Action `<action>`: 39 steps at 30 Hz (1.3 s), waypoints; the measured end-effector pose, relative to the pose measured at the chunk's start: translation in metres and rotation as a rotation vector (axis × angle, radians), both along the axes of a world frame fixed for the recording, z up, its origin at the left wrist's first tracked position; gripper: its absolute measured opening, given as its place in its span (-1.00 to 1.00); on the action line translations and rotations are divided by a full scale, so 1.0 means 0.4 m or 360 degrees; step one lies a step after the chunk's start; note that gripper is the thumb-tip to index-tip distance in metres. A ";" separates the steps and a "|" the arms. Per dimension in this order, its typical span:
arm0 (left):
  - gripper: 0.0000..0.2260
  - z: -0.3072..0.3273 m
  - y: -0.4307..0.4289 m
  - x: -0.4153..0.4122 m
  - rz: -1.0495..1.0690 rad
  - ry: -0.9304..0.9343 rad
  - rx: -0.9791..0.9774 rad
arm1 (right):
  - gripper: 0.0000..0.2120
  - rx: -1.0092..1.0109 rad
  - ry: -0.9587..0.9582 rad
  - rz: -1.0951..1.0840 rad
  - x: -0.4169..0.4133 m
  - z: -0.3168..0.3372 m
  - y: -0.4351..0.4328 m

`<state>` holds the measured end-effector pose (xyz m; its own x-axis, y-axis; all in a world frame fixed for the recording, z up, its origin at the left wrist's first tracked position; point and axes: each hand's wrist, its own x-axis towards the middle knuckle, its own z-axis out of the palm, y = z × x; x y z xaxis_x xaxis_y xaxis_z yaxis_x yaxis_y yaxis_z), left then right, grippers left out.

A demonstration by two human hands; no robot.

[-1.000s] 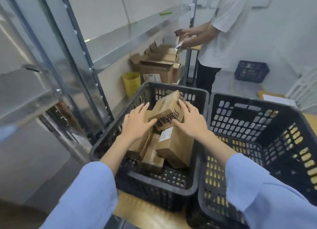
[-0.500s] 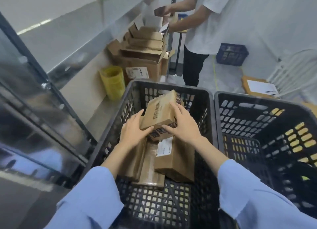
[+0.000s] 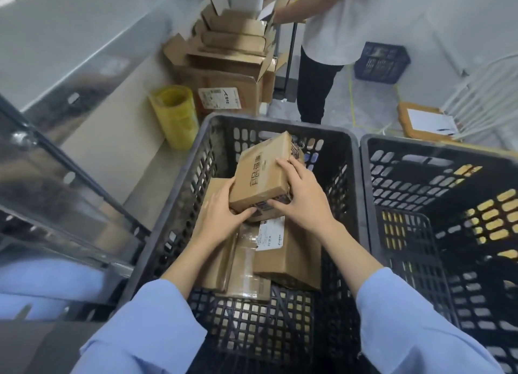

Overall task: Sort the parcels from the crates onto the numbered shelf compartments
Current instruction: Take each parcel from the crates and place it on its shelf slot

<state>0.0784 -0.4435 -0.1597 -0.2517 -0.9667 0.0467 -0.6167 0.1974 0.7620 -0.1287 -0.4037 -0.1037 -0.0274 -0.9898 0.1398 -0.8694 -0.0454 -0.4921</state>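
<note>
From where I steer, the nearest risk is underneath: the labelled parcel (image 3: 291,250) and the flat parcel (image 3: 244,264) lie loosely stacked in the left crate (image 3: 179,205). I cannot tell whether the box (image 3: 263,177) is clear of them. If its low edge drags, it could tip them or peel at the label. The box is tilted, far end up, and both holds sit at its near end, so I judge it could pivot and slip forward as it rises. Its far corner is also close to the crate's far wall and might catch there. Further off, the shelf (image 3: 56,177) stands to the left behind a metal post, so a wide swing could knock the box on it.

My left hand (image 3: 221,219) curls round the box's near-left corner, thumb tucked along the bottom edge. My right hand (image 3: 302,202) is spread wider, fingers lying over the box's right side and thumb pinching the near edge by the barcode. Both hold the box, which sits inside the left crate above the other parcels. The right crate (image 3: 414,261) looks empty as far as I can see into it.
</note>
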 end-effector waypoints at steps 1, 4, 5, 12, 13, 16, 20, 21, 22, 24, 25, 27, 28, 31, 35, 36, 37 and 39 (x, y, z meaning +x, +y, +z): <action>-0.28 -0.001 0.000 0.001 0.0006 0.0025 0.0002 | -0.11 0.0008 0.0005 -0.0008 0.001 0.000 0.001; -0.29 0.003 0.004 -0.004 0.0042 0.0102 0.0004 | -0.09 0.0056 -0.0070 -0.0025 0.004 -0.002 0.005; -0.28 0.008 0.004 -0.005 0.0054 0.0128 0.0002 | -0.09 0.0070 -0.0120 -0.0037 0.007 -0.003 0.006; -0.23 0.064 0.019 -0.009 0.0152 0.0308 0.0011 | -0.04 0.0079 -0.0378 -0.0064 0.013 0.010 0.008; -0.22 0.074 0.024 -0.010 0.0173 0.0302 -0.0003 | -0.02 0.0082 -0.0407 -0.0062 0.010 0.016 0.011; -0.19 0.114 0.043 -0.013 0.0230 0.0241 -0.0079 | 0.04 0.0043 -0.0493 -0.0034 -0.001 0.046 0.026; -0.16 0.188 0.083 -0.021 0.0270 0.0192 -0.0145 | 0.11 -0.0049 -0.0612 0.0074 -0.022 0.107 0.054; -0.15 0.208 0.098 -0.023 0.0272 0.0179 -0.0157 | 0.12 -0.0056 -0.0627 0.0117 -0.027 0.124 0.064; -0.15 0.227 0.115 -0.026 0.0272 0.0174 -0.0166 | 0.11 -0.0062 -0.0642 0.0162 -0.033 0.141 0.075; -0.16 0.261 0.156 -0.035 0.0280 0.0202 -0.0176 | 0.10 -0.0077 -0.0675 0.0237 -0.042 0.167 0.104; -0.16 0.276 0.179 -0.040 0.0288 0.0214 -0.0181 | 0.11 -0.0083 -0.0686 0.0261 -0.045 0.177 0.120; -0.14 0.303 0.232 -0.051 0.0314 0.0224 -0.0196 | 0.15 -0.0091 -0.0703 0.0302 -0.053 0.195 0.156; -0.12 0.316 0.260 -0.055 0.0327 0.0226 -0.0206 | 0.16 -0.0089 -0.0717 0.0322 -0.058 0.205 0.174; -0.08 0.351 0.349 -0.068 0.0405 0.0210 -0.0244 | 0.17 -0.0078 -0.0762 0.0416 -0.073 0.236 0.226; -0.08 0.394 0.476 -0.076 0.0556 0.0178 -0.0321 | 0.21 -0.0041 -0.0760 0.0604 -0.081 0.269 0.302; -0.11 0.404 0.509 -0.075 0.0583 0.0190 -0.0343 | 0.22 -0.0039 -0.0764 0.0653 -0.081 0.275 0.322; -0.14 0.413 0.542 -0.073 0.0611 0.0216 -0.0364 | 0.23 -0.0038 -0.0770 0.0696 -0.079 0.281 0.342; -0.19 0.427 0.609 -0.067 0.0660 0.0271 -0.0404 | 0.19 -0.0033 -0.0803 0.0763 -0.072 0.292 0.383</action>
